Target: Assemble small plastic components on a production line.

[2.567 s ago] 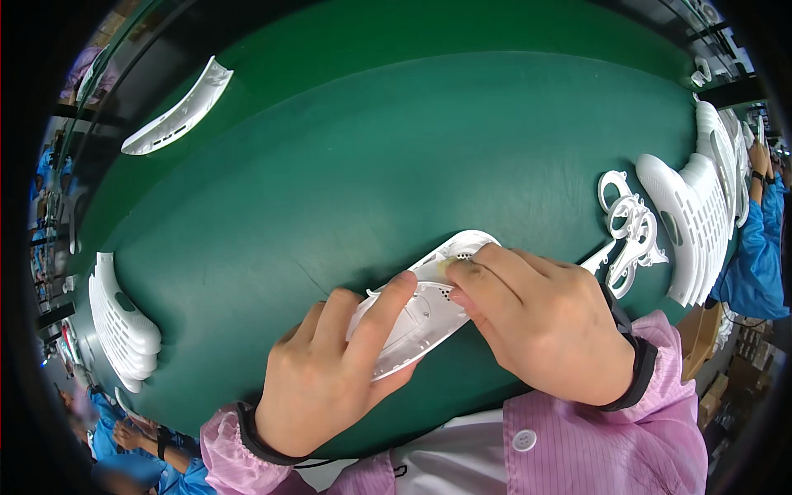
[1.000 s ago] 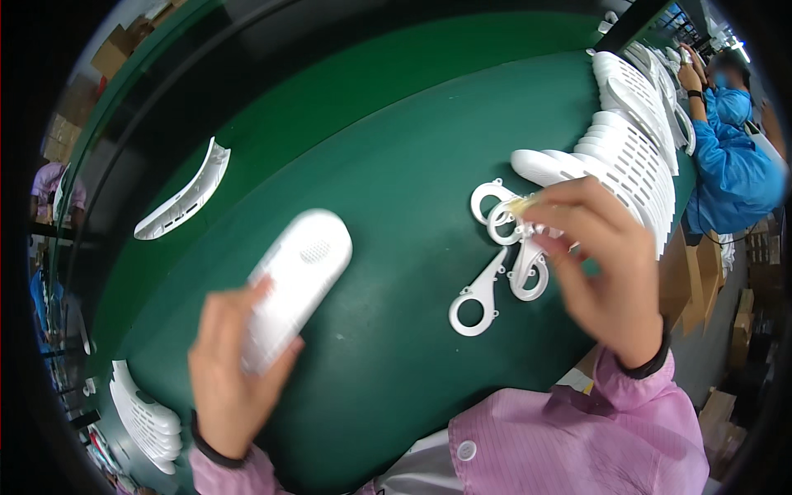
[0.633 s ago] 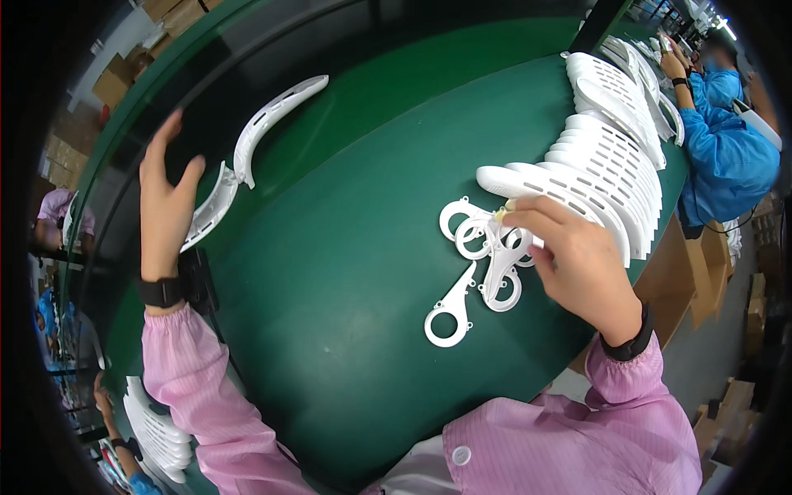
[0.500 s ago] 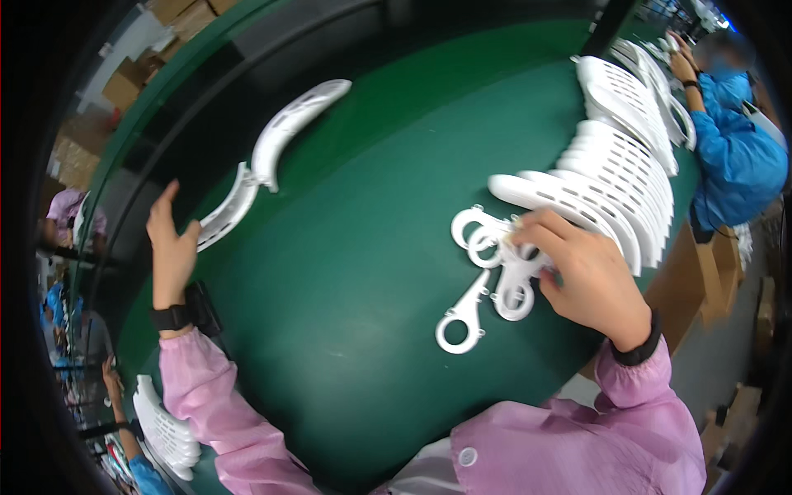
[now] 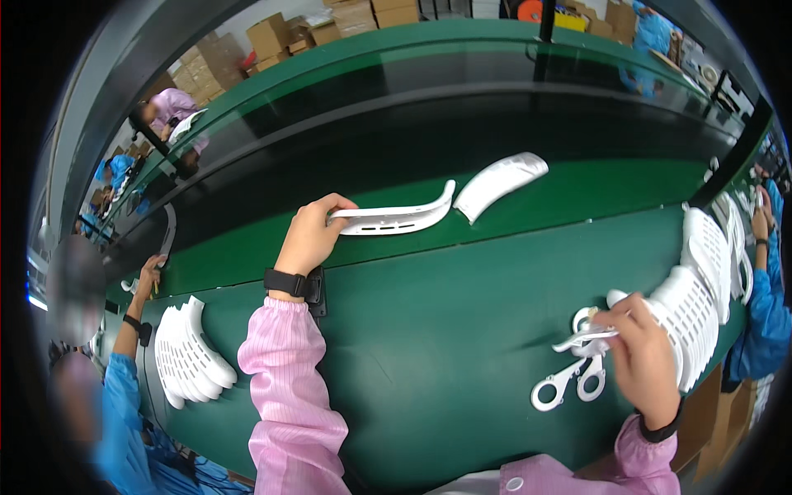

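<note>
1. Left hand point(image 5: 312, 235) grasps a shell point(image 5: 396, 223) by its left end, just beyond the mat point(image 5: 437, 355).
2. Right hand point(image 5: 642, 359) pinches a bracket point(image 5: 584, 339) over the mat's right side.
3. Step, apparently: picking up both; the next move calls for secure grips while lifting.

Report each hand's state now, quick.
Left hand: closed on one end of a curved white slotted shell.
Right hand: holding a small white part, seen edge-on.

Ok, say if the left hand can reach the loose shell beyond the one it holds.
Probably not while full: the left hand grips the nearer shell, which lies between it and the loose shell; nothing else seems in the way.
</note>
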Motion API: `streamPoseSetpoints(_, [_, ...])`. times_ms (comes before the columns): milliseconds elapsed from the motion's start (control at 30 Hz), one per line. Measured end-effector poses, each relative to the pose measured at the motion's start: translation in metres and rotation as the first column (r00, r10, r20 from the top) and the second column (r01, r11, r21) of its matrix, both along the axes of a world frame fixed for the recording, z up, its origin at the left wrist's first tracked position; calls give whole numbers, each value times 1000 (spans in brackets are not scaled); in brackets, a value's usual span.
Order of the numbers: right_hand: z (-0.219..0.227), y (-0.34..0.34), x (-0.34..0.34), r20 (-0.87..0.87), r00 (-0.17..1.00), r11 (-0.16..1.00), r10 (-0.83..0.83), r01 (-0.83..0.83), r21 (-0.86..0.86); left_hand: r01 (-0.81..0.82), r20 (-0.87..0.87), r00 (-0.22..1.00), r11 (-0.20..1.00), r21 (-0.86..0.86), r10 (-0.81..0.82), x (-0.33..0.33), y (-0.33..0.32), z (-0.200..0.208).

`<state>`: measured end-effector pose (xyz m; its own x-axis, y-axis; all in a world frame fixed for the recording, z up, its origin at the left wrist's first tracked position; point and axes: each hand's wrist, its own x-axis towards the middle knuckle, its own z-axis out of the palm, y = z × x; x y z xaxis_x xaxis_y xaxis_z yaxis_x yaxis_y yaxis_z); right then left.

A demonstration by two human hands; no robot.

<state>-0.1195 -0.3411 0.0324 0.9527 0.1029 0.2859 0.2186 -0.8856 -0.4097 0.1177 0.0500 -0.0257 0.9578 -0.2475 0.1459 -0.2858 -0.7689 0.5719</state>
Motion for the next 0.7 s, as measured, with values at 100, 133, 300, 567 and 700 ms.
streamPoseSetpoints(100, [5,28,13,-77,986,988,148,-143,59,16,125,992,961,-276,19,-24,10,33])
streamPoseSetpoints(133, [4,32,15,-54,980,979,192,-187,86,-14,148,987,958,-286,58,-30,9,41])
streamPoseSetpoints(300, [-25,21,12,5,973,926,231,-221,305,184,316,949,788,-588,14,-66,-27,81])
streamPoseSetpoints(567, [-12,0,7,47,949,858,311,-302,415,509,26,858,843,-173,-513,-100,-102,17])
streamPoseSetpoints(700, [-12,5,6,-8,973,920,229,-213,330,497,-137,852,863,-90,-505,-113,-101,18])
